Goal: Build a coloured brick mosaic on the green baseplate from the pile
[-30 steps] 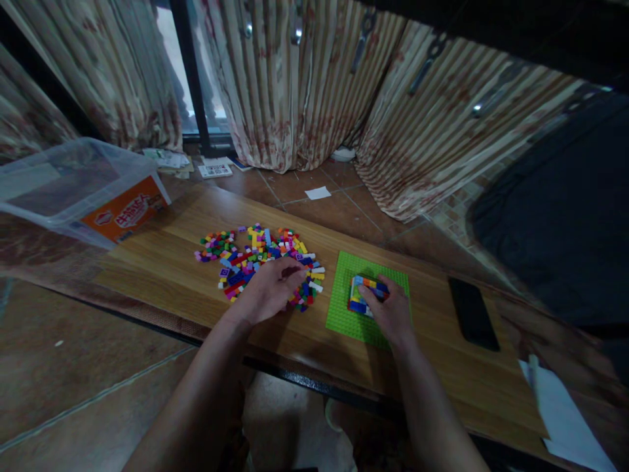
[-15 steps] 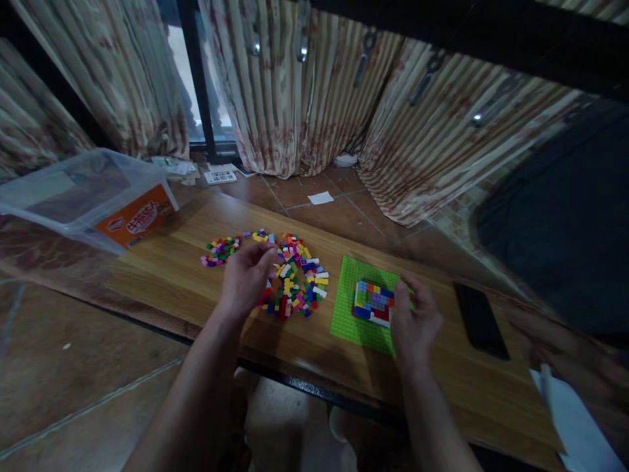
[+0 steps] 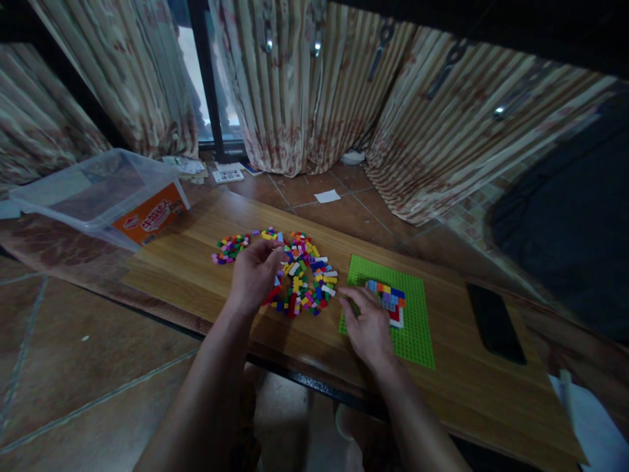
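Note:
My left hand [image 3: 255, 274] hovers over the left side of a loose pile of coloured toy bricks [image 3: 297, 286]. Its thumb and fingertips are pinched together; anything between them is too small to make out. Over the left part of a green studded baseplate [image 3: 415, 331] is my right hand [image 3: 368, 322], fingers apart and pointing toward the pile, with nothing visible in them. Just beyond that hand a low block of joined multicoloured bricks [image 3: 392, 300] sits on the baseplate, its left side partly hidden by the hand.
A clear plastic box [image 3: 98, 196] with an orange label stands at the table's left end. A black phone [image 3: 495, 322] lies right of the baseplate on the wooden table [image 3: 196, 262]. White paper [image 3: 584, 419] is at the lower right, and curtains [image 3: 295, 98] hang behind.
My right hand has left the right side of the brick block and moved left, toward the pile. My left hand stays pinched over the bricks. The whole view has shifted slightly.

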The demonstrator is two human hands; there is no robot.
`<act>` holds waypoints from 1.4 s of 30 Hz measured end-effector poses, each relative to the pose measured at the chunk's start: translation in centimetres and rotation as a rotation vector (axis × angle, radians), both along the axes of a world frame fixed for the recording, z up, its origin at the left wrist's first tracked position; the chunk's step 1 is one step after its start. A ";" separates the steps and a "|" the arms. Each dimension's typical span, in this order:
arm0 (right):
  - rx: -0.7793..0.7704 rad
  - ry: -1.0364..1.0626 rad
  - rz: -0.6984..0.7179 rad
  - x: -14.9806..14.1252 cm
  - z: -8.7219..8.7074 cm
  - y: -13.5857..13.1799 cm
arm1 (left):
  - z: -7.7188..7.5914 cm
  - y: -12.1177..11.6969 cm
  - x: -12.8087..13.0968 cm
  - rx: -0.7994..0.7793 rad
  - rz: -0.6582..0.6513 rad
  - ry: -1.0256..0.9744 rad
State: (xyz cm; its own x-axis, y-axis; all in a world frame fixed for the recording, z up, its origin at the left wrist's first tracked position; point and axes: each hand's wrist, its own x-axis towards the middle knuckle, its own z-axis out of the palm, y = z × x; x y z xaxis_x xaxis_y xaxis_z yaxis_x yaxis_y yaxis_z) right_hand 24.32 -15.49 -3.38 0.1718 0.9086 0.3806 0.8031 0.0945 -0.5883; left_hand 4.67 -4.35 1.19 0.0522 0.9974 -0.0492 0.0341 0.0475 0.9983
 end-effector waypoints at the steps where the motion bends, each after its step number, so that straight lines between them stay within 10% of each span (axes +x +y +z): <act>1: -0.018 -0.007 0.005 -0.1 -0.1 0.1 | -0.1 0.0 0.0 0.003 -0.003 0.005; 30: -0.085 -0.006 0.085 -2.8 -0.3 0.1 | -0.6 0.1 0.2 0.035 -0.048 0.031; 42: 0.069 0.099 -0.241 6.3 1.6 -1.0 | -0.8 0.1 0.2 0.051 -0.068 0.052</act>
State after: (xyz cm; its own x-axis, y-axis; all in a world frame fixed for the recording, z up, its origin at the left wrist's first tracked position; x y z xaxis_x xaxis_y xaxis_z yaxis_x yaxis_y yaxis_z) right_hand 30.64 -16.51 -1.75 0.4192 0.8094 0.4113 0.7464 -0.0494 -0.6636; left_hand 4.88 -4.23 0.37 0.1185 0.9929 -0.0031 0.0871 -0.0073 0.9962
